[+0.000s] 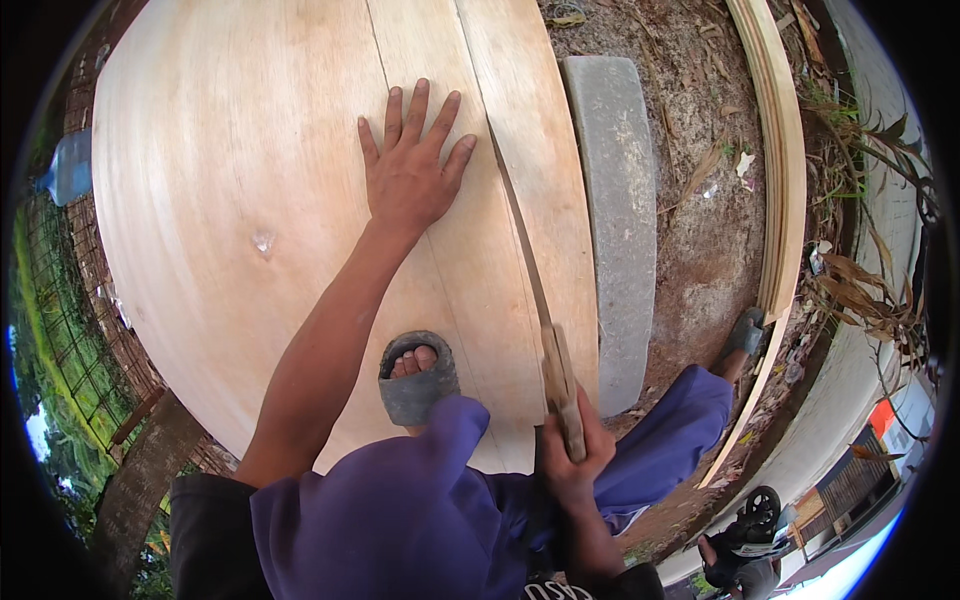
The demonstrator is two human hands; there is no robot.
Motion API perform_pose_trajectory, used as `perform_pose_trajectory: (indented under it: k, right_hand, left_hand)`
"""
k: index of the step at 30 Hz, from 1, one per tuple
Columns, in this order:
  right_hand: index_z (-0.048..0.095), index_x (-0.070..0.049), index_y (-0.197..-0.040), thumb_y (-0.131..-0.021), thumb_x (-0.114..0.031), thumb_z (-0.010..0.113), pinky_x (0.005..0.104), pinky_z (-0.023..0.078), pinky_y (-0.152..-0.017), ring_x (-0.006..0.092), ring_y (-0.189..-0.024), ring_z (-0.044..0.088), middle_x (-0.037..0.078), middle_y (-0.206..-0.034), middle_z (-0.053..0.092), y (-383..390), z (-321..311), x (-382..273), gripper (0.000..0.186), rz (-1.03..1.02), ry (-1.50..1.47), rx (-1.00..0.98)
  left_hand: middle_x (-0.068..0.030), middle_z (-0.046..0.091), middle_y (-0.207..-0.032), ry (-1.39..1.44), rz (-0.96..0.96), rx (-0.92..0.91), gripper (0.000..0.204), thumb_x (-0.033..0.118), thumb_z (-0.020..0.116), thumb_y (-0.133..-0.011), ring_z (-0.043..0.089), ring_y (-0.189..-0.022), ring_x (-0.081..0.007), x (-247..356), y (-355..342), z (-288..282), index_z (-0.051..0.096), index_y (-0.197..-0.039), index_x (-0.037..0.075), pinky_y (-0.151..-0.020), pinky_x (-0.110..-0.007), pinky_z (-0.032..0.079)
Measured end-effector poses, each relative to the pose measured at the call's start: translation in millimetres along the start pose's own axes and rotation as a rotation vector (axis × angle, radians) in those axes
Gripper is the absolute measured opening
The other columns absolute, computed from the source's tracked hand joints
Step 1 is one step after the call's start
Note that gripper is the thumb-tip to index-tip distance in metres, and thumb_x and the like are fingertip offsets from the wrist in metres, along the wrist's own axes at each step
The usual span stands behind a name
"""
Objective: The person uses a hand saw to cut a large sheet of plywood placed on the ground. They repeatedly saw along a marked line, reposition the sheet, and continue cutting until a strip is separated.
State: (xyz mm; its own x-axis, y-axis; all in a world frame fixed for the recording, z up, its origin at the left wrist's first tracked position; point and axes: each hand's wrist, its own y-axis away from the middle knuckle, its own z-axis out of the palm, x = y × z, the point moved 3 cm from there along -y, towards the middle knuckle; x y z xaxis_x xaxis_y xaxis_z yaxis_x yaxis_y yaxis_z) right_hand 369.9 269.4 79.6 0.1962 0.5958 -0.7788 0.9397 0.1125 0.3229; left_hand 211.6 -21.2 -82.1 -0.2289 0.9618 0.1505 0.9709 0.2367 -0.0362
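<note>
The left hand (410, 170) lies spread flat on the plywood sheet (230, 200). At five o'clock, the right hand (572, 455) grips a handsaw (535, 290), its blade in the sheet's right-hand part.

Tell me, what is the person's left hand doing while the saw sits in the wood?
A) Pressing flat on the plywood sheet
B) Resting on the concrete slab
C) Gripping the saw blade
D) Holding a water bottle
A: the left hand lies spread, palm down, on the plywood sheet, just left of the handsaw, whose handle the right hand grips.
</note>
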Motion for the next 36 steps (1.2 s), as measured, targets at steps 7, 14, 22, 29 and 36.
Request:
perform_pose_trajectory:
  k: [7, 14, 22, 29, 36]
  right_hand:
    - [0.064, 0.009, -0.132, -0.078, 0.005, 0.068, 0.0294, 0.051, -0.055, 0.0157, -0.056, 0.066, 0.015, -0.073, 0.069, 22, -19, 8, 0.054, -0.058, 0.014, -0.043]
    - [0.064, 0.005, -0.134, -0.081, 0.004, 0.068, 0.03, 0.048, -0.052, 0.0127, -0.051, 0.058, 0.009, -0.064, 0.06, -57, 39, 25, 0.054, -0.018, -0.128, -0.021]
    - [0.066, 0.01, -0.129, -0.082, 0.006, 0.065, 0.0261, 0.051, -0.063, 0.009, -0.067, 0.063, 0.012, -0.081, 0.068, 36, -24, 34, 0.047, 0.043, -0.107, -0.035]
    - [0.066, 0.007, -0.131, -0.083, 0.004, 0.067, 0.0295, 0.045, -0.05, 0.0101, -0.051, 0.054, 0.008, -0.062, 0.055, -70, 43, 19, 0.048, 0.013, -0.193, -0.02]
    - [0.068, 0.006, -0.128, -0.077, 0.005, 0.068, 0.0268, 0.05, -0.055, 0.0116, -0.051, 0.06, 0.01, -0.066, 0.064, 41, -28, 29, 0.051, -0.024, -0.002, 0.015]
  left_hand:
    - [-0.0078, 0.03, -0.169, -0.033, -0.008, -0.009, 0.056, 0.051, 0.048, -0.106, 0.022, -0.157, -0.035, -3, 1, -1, 0.044, -0.158, 0.03, -0.124, -0.065, 0.013]
    - [-0.008, 0.03, -0.169, -0.034, -0.013, -0.013, 0.056, 0.051, 0.047, -0.106, 0.022, -0.157, -0.0349, -7, 6, -3, 0.043, -0.158, 0.03, -0.124, -0.065, 0.014]
    - [-0.0075, 0.035, -0.167, -0.031, 0.0, 0.028, 0.056, 0.053, 0.048, -0.106, 0.025, -0.157, -0.0339, -1, 2, 0, 0.047, -0.156, 0.031, -0.123, -0.067, 0.014]
    - [-0.0069, 0.031, -0.169, -0.059, -0.01, 0.001, 0.057, 0.052, 0.046, -0.107, 0.022, -0.157, -0.034, -7, 3, -3, 0.043, -0.158, 0.029, -0.125, -0.064, 0.014]
    - [-0.0073, 0.03, -0.169, -0.042, -0.005, -0.007, 0.056, 0.052, 0.045, -0.107, 0.022, -0.158, -0.0341, -2, 4, -1, 0.043, -0.158, 0.029, -0.125, -0.064, 0.014]
